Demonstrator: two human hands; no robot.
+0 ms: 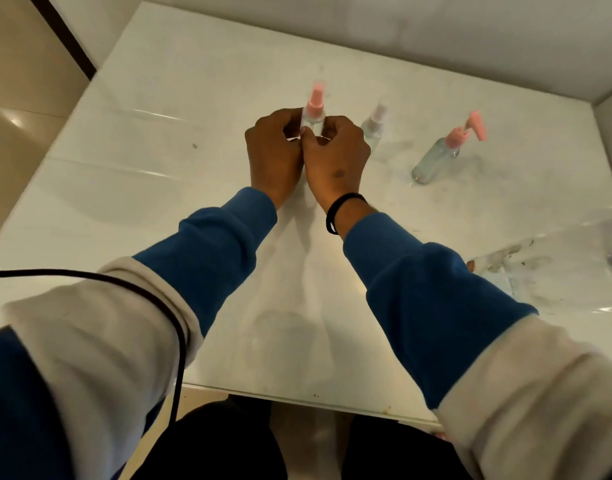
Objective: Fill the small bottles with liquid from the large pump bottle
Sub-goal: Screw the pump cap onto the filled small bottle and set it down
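A small clear bottle with a pink spray cap (313,109) stands upright at the middle of the white table (159,188). My left hand (273,154) and my right hand (335,155) both curl round its lower body, hiding most of it. A second small clear bottle with a pale cap (373,125) stands just right of my right hand, apart from it. Farther right stands the larger clear bottle with a pink pump head (443,150), leaning in the wide-angle view, with no hand on it.
A wall runs along the table's far edge and right side. Crumpled clear plastic (557,258) lies at the right edge of the table. A black cable (173,306) crosses my left sleeve. The table's near edge sits above my lap.
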